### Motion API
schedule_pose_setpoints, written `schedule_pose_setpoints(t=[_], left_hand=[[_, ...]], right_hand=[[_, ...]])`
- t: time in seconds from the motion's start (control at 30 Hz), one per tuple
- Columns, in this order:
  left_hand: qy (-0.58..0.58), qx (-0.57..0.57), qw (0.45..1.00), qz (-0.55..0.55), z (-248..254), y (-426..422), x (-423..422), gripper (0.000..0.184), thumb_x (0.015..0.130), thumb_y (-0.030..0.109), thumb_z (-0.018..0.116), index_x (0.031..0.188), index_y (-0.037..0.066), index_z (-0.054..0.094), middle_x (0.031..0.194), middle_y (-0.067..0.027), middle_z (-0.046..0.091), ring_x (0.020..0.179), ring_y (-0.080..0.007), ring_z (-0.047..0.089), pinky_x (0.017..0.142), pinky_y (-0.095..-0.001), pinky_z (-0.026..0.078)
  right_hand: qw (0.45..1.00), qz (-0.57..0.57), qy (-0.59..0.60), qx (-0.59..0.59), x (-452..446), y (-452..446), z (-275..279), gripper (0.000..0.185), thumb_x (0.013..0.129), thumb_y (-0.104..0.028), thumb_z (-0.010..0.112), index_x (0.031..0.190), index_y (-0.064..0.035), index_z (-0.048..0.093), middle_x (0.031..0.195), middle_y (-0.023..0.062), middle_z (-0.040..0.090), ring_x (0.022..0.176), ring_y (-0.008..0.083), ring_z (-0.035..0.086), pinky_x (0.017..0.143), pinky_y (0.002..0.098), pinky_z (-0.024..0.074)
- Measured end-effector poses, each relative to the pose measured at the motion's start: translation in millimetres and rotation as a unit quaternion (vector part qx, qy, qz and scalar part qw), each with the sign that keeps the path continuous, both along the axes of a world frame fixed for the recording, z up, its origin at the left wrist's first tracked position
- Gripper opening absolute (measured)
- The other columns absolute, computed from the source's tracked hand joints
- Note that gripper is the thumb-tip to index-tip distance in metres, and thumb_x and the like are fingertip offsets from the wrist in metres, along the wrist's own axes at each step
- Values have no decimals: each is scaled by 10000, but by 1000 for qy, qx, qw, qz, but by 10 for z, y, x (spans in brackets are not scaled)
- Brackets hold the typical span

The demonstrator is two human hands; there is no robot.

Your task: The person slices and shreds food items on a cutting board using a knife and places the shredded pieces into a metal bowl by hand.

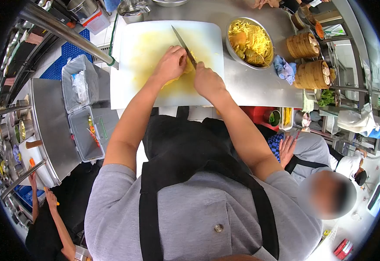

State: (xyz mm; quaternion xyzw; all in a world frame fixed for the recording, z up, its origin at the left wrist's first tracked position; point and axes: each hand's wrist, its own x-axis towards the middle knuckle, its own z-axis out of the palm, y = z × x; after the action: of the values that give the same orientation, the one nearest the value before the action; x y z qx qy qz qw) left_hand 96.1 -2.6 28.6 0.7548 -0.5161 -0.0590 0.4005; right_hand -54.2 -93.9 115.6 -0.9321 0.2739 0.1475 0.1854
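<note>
My right hand (208, 81) is wrapped round the handle of a kitchen knife (182, 42), its blade angled up and to the left across the white cutting board (133, 39). Beside the blade, my left hand (171, 63) has its fingers curled down on some yellow food (170, 82). Most of that food is hidden by the hand, so its exact kind does not show. Yellow stains spread over the middle of the board. To the right stands a metal bowl (228, 43) holding thin yellow shreds (255, 35) and larger yellow-brown pieces.
A crumpled blue cloth (284, 69) lies right of the bowl, near stacked bamboo steamers (307, 75). Clear plastic bins (86, 135) stand at left, below a metal rail (68, 32). A co-worker's hands (50, 198) work at lower left; another person (312, 152) is at right.
</note>
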Motion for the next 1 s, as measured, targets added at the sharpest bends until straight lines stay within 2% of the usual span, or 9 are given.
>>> schedule_pose_setpoints(t=[0.1,0.2,0.3,0.5,0.6,0.73,0.8,0.9,1.0], left_hand=[[-20,-42,999,11,-62,-23,-14,77,885,16,657,957,14,632,987,-151,642,1007,-371,597,902,-445,510],[-6,-31,999,6,-51,-25,-22,81,878,6,658,952,12,626,985,-151,641,1008,-373,597,900,-448,510],[1,-17,1000,-1,-16,-26,-18,84,874,-2,657,952,10,626,984,-152,641,1016,-375,598,901,-451,508],[-4,-36,999,20,29,79,-27,73,880,12,658,946,6,628,1016,-143,646,996,-362,602,897,-452,511],[-13,-25,1000,-4,13,71,9,73,875,12,661,939,9,627,1002,-143,643,991,-364,600,889,-454,510],[-18,-11,999,-28,42,72,37,105,883,-4,654,979,14,616,1025,-155,634,1016,-381,593,906,-457,504],[-8,-53,998,-26,-6,66,30,62,880,13,657,939,13,640,979,-145,639,980,-363,598,884,-446,511],[5,-37,999,-26,-16,69,47,58,884,18,658,939,14,643,980,-144,640,979,-363,598,881,-443,512],[5,-54,998,-21,-3,84,37,55,887,23,659,938,12,643,975,-142,641,975,-359,599,875,-442,514]], right_hand=[[1000,-19,10,8,-318,137,157,208,975,-61,469,1143,52,516,949,332,731,905,480,750,797,531,622],[999,-34,8,13,-363,160,-240,203,987,-74,454,1132,48,527,951,324,734,898,473,753,801,535,620],[999,-29,-30,6,-153,78,-324,203,984,-75,462,1130,48,532,950,330,732,892,472,755,810,531,620],[1000,-16,-5,5,6,11,-130,221,990,-87,452,1134,60,534,971,332,731,906,475,753,810,524,622],[1000,-11,-7,-2,52,18,-79,229,997,-94,443,1137,60,537,990,333,730,919,480,750,823,536,614],[1000,-1,4,-2,-215,127,195,232,994,-92,451,1144,65,533,989,341,726,926,491,745,827,543,610],[998,-28,53,12,-322,233,257,240,986,-90,465,1153,71,528,968,333,727,914,499,741,808,546,612],[999,-51,4,-5,-211,199,-308,240,969,-78,490,1147,80,522,944,328,729,899,488,746,792,539,616],[998,-15,-28,-52,20,108,-291,223,962,-70,498,1132,72,521,932,320,733,883,473,752,764,524,623]])
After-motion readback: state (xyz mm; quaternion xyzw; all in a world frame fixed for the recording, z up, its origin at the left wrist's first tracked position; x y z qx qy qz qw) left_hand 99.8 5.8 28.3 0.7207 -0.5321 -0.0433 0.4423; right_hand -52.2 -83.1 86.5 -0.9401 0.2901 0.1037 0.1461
